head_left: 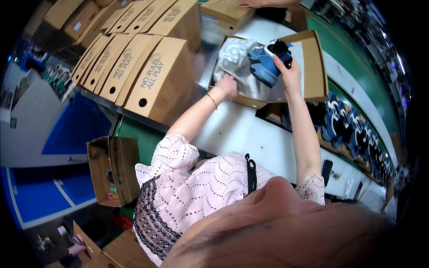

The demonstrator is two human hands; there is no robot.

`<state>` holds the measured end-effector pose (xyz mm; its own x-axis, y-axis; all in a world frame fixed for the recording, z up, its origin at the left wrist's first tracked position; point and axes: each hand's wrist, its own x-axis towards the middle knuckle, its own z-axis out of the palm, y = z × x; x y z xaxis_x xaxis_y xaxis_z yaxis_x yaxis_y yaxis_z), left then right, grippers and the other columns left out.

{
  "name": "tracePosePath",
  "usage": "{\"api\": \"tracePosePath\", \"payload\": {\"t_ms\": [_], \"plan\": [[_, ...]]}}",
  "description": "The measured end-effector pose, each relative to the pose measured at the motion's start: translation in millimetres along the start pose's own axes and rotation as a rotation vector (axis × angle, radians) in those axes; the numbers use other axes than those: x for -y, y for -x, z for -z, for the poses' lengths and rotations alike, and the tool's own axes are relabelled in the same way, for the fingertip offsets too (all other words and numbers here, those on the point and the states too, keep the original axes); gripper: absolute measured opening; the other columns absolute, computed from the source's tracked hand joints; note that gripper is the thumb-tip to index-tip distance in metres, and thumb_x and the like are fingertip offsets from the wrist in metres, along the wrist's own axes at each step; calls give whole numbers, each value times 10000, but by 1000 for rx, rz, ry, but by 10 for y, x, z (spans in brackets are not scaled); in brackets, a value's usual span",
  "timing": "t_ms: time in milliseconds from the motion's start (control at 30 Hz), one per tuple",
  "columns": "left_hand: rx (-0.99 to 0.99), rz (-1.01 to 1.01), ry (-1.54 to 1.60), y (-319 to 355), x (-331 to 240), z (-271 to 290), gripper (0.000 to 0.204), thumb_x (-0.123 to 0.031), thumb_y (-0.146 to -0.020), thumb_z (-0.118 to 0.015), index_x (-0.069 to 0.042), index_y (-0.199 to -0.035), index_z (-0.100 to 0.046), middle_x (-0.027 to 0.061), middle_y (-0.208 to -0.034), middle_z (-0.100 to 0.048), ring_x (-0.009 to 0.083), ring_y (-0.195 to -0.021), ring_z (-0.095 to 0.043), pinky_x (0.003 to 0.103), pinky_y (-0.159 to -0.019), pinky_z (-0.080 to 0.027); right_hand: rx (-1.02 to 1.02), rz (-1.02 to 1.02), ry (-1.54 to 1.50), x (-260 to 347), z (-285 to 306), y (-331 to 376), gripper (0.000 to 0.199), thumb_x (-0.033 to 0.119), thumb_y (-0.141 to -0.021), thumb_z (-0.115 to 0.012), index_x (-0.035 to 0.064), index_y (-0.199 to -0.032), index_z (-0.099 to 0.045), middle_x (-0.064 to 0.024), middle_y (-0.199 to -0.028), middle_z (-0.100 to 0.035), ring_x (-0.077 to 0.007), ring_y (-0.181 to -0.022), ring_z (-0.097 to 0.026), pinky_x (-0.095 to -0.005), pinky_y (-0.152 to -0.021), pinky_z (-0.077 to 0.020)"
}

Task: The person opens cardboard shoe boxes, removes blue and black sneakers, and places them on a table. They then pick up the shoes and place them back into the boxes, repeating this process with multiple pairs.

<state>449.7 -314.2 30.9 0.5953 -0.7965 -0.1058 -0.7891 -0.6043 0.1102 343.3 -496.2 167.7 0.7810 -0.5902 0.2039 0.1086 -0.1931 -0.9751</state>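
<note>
A blue shoe [264, 70] with a black lining is held over an open cardboard shoe box [316, 67]. My right hand [290, 73] grips it by the collar, thumb on the near side. Crumpled whitish wrapping paper [235, 58] fills the left part of the box, and a flatter sheet lies to the right under the shoe. At the box's near left corner, my left hand [227, 86] is closed with curled fingers against the paper; its fingertips are partly hidden. The box lid stands open on the right.
Closed brown shoe boxes [156, 76] stand stacked in rows on the left. Several blue shoes [342, 123] line a rack on the right. Another person's hand [250, 3] rests near a box at the far side. An open carton [114, 169] stands below left.
</note>
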Motion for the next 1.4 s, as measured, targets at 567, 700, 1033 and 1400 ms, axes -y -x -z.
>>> {"api": "tracePosePath", "payload": {"t_ms": [567, 700, 1033, 1400], "plan": [[303, 391, -61, -650, 156, 314, 763, -579, -771, -563, -8, -1271, -493, 128, -1356, -455, 257, -1223, -470, 346, -987, -391, -314, -51, -769, 420, 1178, 1033, 350, 243, -818, -689, 109, -1105, -541, -9, -1044, -560, -115, -970, -485, -275, -875, -335], [-144, 271, 7, -474, 172, -131, 762, -448, -692, -728, -121, -1322, -451, 102, -1301, -503, 250, -1199, -471, 303, -992, -377, -331, -50, -777, 360, 1199, 1112, 349, 251, -815, -690, 109, -1102, -549, -4, -1032, -560, -113, -962, -482, -272, -873, -329], [442, 89, 1792, 362, 4, 515, 787, -339, -687, -794, -29, -1301, -411, 63, -1242, -531, 181, -1106, -537, 371, -961, -425, -502, -112, -962, 474, 1601, 1120, 449, 296, -752, -740, 120, -1126, -565, -9, -997, -563, -153, -980, -497, -297, -865, -371], [344, 359, 859, 901, 244, 652, 646, -409, -727, -742, 60, -1106, -509, 99, -964, -564, 188, -863, -524, 338, -751, -462, -638, 281, -509, 150, 2684, 1306, 290, 176, -804, -672, 31, -1045, -601, -44, -978, -601, -138, -902, -557, -248, -839, -407]]}}
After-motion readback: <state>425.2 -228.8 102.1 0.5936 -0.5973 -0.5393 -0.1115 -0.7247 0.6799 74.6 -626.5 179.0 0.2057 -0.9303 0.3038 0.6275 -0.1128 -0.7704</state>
